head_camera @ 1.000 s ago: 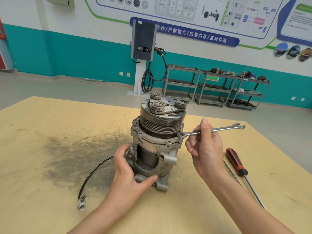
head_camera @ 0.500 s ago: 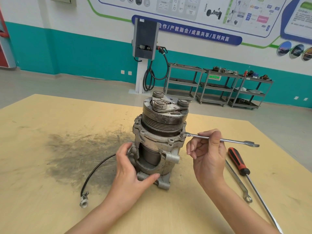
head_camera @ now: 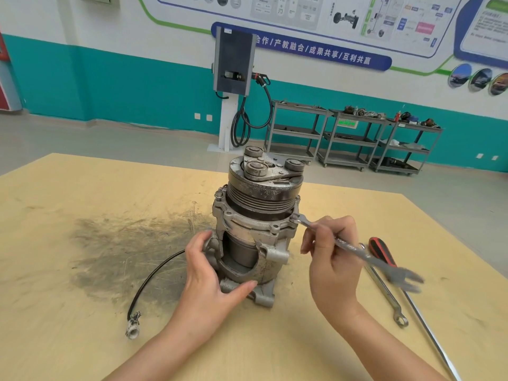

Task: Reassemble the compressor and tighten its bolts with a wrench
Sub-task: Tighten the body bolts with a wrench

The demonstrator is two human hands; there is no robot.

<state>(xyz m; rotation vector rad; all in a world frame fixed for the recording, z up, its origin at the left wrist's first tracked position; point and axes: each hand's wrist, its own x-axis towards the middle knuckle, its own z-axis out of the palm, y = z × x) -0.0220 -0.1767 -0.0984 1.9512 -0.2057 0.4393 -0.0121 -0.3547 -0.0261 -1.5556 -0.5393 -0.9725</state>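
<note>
Fingers [head_camera: 327, 229] of the right hand [head_camera: 334, 259] pinch a slim silver wrench [head_camera: 349, 247] on the upright grey metal compressor [head_camera: 255, 229], whose base the left hand [head_camera: 209, 273] grips.

The wrench [head_camera: 354, 250] has swung clockwise about a bolt [head_camera: 295, 217] on the compressor's [head_camera: 258, 224] right flange: a second ago its free end pointed up and away to the right, and now it slopes down toward the person, blurred, over the screwdriver [head_camera: 382, 251]. The right hand [head_camera: 334, 259] gripping its shaft has dropped with it. A second wrench [head_camera: 384, 294] on the table [head_camera: 82, 188] has come into view.
</note>
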